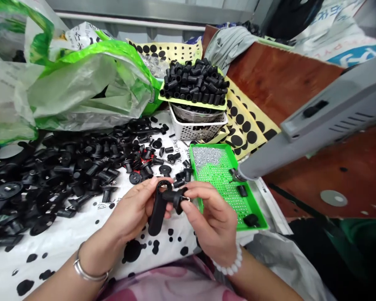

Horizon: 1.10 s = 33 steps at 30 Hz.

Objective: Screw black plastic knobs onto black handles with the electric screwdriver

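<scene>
We look down at a desk (269,200) covered by a white sheet (59,238) with black spots. Plastic bags (81,88) are heaped at the far left, and a brown wooden board (282,79) lies at the right under a large grey power tool (326,117). A pile of black plastic parts (65,171) spreads left of a white basket (194,129) topped with black tubes (191,81). A green tray (228,188) sits near our right hand.

Between our hands is a black plastic bar (155,213), long and flat, with a loop at its far end. A short black plug (175,198) crosses it near the loop.

The bar's long axis runs nearly upright in view, leaning slightly away at the top, while the plug points right. Our left hand (134,209) has a closed grip on the bar. Our right hand (209,217) has a closed grip on the plug's end, which seems to show a bit of metal, though the fingers partly hide it.
</scene>
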Available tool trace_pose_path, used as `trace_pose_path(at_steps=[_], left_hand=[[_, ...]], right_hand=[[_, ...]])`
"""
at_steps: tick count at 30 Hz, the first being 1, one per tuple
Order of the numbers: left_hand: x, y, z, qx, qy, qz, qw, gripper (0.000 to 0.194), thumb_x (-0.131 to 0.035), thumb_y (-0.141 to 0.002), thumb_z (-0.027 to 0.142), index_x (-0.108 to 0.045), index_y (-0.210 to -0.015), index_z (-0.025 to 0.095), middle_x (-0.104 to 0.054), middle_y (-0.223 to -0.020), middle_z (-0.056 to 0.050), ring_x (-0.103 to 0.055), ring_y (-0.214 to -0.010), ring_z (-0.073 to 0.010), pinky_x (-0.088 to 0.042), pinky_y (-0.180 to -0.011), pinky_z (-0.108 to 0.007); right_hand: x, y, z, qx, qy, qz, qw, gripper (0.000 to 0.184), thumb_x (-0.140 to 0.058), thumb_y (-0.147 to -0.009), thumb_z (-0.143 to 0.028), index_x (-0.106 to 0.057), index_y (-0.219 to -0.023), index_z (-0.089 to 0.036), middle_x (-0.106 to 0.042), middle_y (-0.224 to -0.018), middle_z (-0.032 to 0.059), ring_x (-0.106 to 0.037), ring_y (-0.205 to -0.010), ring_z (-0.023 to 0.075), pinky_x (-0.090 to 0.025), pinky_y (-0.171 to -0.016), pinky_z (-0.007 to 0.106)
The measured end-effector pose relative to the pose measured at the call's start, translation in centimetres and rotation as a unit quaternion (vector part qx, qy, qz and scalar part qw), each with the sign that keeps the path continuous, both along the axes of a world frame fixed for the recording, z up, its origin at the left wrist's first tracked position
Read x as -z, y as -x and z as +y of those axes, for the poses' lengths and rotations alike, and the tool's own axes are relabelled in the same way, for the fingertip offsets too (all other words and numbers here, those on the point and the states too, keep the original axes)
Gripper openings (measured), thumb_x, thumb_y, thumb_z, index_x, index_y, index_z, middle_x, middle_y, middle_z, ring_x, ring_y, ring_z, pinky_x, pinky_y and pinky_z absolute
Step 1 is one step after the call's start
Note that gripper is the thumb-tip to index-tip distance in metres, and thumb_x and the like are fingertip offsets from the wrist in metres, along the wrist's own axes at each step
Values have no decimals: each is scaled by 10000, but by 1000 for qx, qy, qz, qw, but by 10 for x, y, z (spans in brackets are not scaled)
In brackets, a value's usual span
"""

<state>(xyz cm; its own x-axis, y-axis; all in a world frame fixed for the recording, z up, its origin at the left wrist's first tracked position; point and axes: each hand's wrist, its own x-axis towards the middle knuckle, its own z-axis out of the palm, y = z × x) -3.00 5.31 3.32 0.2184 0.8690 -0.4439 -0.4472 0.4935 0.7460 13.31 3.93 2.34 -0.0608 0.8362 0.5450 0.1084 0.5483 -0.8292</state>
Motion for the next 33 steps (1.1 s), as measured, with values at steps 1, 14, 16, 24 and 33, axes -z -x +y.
trace_pose_path(at_steps=[1, 14, 16, 24, 33], left_hand=[[2, -1, -2, 5, -10, 20, 1000, 322, -618, -832, 416, -704, -1003, 157, -687, -680, -36, -627, -549, -140, -554, -530, -245], [-2, 5, -32, 98, -144, 134, 975, 542, -625, -834, 242, -479, -1356, 240, -693, -1105, -46, -605, -1038, -174, -485, -838, -226], [-1, 4, -33, 99, -154, 137, 974, 521, -594, -851, 234, -473, -1358, 231, -668, -1182, -57, -602, -1062, -171, -482, -855, -226], [4, 4, -31, 121, -135, 156, 971, 536, -614, -825, 259, -500, -1348, 224, -670, -1204, -74, -597, -1120, -211, -466, -949, -307], [8, -3, -24, 119, -107, 152, 975, 548, -625, -791, 242, -527, -1327, 179, -734, -1019, -70, -665, -883, -191, -525, -729, -246]], right_hand=[[0, 1, 0, 12, -22, -27, 999, 162, -585, -827, -103, -587, -956, -201, -630, -936, 44, -600, -938, 160, -504, -823, 327], [11, 1, 1, 34, -114, -170, 978, 170, -565, -841, -119, -563, -992, -196, -629, -970, 66, -603, -923, 184, -475, -845, 396], [12, 1, 0, 35, -129, -177, 975, 183, -561, -842, -111, -556, -999, -205, -633, -980, 63, -605, -927, 181, -459, -883, 417], [11, -4, -3, 20, -120, -202, 972, 212, -589, -824, -86, -560, -995, -207, -641, -983, 65, -612, -929, 179, -440, -932, 443], [11, -6, -2, 36, -121, -251, 960, 211, -601, -816, -83, -584, -979, -216, -657, -971, 57, -614, -902, 182, -416, -942, 453]])
